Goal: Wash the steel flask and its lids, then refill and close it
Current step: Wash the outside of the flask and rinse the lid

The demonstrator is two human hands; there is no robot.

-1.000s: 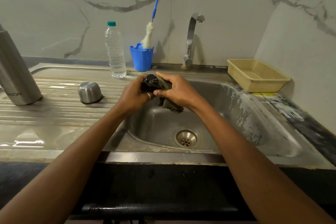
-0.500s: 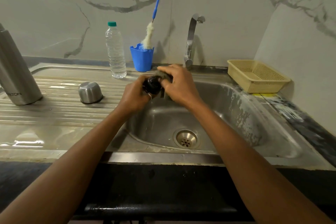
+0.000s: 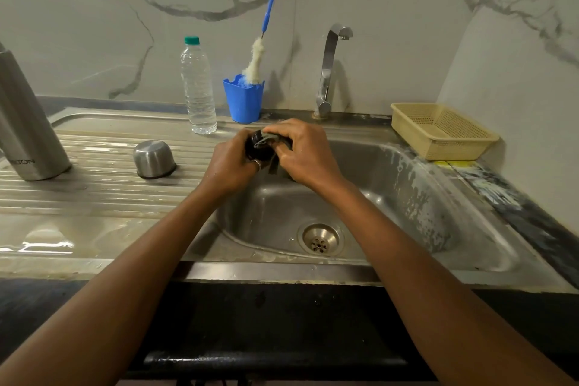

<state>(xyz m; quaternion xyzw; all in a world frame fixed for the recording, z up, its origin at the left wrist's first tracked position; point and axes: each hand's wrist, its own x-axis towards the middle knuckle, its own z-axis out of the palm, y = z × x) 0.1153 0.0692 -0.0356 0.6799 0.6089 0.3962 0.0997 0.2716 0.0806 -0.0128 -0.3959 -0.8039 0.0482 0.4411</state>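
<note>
Two hands meet over the sink [image 3: 470,207], and between them is a small black lid [image 3: 257,147], one of the flask's lids. The left hand [image 3: 230,163] wraps its fingers tight round the lid so it does not slip. The right hand [image 3: 305,155] pinches a dark green scrub cloth [image 3: 266,138] and presses it on top of the lid, with its fingers curled shut on the cloth. I think the lid is held over the bowl of the sink so soap and dirty water can drip down to the drain [image 3: 320,240]. The tap [image 3: 329,69] is just behind the hands, and no water is running from it. The steel cap [image 3: 154,159] sits upside down on the ribbed draining board, likely so it can drip dry. The steel flask [image 3: 26,122] stands upright far to the left with its top out of view. A water bottle [image 3: 198,88] waits near the blue cup [image 3: 243,100] with the bottle brush [image 3: 255,61], maybe for the refill. A yellow basket [image 3: 445,131] sits to the right.
</note>
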